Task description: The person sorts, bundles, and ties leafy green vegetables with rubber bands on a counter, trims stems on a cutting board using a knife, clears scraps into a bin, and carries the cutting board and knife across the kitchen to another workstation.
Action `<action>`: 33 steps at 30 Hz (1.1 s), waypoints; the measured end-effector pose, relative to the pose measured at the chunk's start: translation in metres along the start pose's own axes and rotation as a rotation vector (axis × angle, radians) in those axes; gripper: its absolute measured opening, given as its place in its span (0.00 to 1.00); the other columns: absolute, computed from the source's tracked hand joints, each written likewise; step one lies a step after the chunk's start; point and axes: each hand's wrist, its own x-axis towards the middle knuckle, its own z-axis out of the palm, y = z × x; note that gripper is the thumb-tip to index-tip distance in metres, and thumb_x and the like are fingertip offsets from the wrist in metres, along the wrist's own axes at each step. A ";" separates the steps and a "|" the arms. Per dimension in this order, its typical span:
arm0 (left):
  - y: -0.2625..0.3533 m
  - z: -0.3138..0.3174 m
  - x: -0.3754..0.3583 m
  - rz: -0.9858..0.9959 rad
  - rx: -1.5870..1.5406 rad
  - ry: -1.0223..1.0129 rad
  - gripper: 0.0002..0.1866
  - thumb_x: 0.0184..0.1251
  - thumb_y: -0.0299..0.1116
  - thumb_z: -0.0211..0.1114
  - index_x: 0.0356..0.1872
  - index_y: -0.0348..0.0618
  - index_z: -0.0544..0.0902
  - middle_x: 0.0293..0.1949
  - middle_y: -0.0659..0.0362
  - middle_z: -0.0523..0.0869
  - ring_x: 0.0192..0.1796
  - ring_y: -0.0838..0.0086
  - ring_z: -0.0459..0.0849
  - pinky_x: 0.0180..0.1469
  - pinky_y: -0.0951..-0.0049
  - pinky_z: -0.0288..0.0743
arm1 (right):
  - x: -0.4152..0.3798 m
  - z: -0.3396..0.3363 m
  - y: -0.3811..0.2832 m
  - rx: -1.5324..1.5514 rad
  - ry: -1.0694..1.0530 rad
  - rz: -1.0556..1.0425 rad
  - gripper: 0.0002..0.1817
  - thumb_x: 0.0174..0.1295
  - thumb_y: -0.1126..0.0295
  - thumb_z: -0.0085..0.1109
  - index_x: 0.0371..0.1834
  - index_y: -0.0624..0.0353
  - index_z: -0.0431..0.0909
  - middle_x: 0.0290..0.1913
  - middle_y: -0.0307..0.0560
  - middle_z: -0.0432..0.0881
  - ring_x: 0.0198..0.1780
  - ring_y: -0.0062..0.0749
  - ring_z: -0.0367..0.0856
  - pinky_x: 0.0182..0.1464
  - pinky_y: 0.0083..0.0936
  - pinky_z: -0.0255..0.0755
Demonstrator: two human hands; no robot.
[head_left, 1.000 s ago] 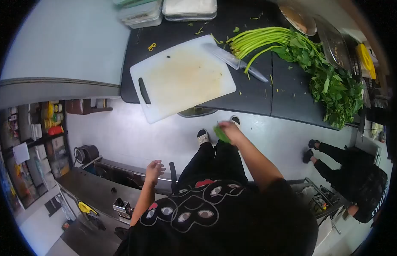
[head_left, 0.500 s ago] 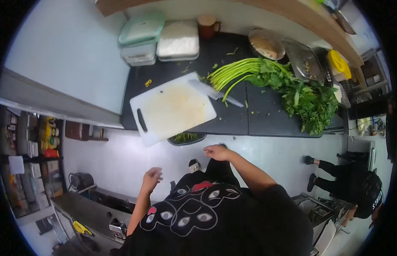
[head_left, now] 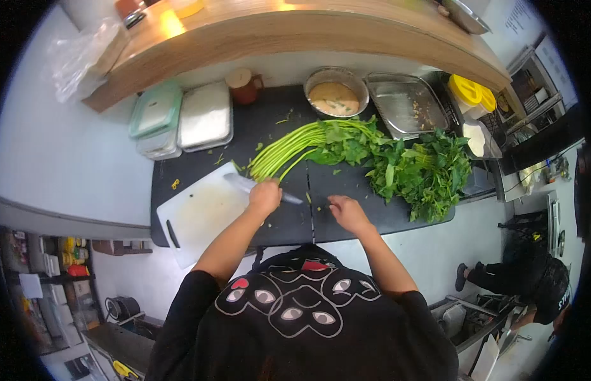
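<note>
My left hand [head_left: 265, 197] is at the stem ends of a bunch of long green stalks [head_left: 289, 147], over the knife [head_left: 243, 182]; its fingers point down and their grip is hidden. The knife lies across the right edge of a white cutting board [head_left: 203, 213]. My right hand [head_left: 347, 214] hovers over the black table [head_left: 333, 183], fingers partly curled, below the stalks' leaves. A second leafy bunch [head_left: 422, 174] lies further right.
Lidded containers [head_left: 157, 117], a white-filled box [head_left: 205, 117], a red mug [head_left: 245, 87], a bowl [head_left: 335, 95] and a metal tray [head_left: 410, 105] line the back, under a wooden shelf [head_left: 295, 35]. Another person [head_left: 530, 279] is at the right.
Both hands have moved from below the table edge up over the table, the left one to the stalk ends and knife. The view has shifted, showing more of the shelf.
</note>
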 end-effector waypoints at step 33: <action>-0.004 -0.090 -0.006 -0.138 -1.231 0.283 0.17 0.67 0.39 0.54 0.52 0.40 0.70 0.48 0.53 0.75 0.48 0.70 0.77 0.49 0.72 0.70 | 0.096 0.006 -0.110 0.656 -0.352 -0.069 0.09 0.64 0.68 0.50 0.43 0.58 0.76 0.28 0.38 0.81 0.31 0.25 0.78 0.36 0.24 0.71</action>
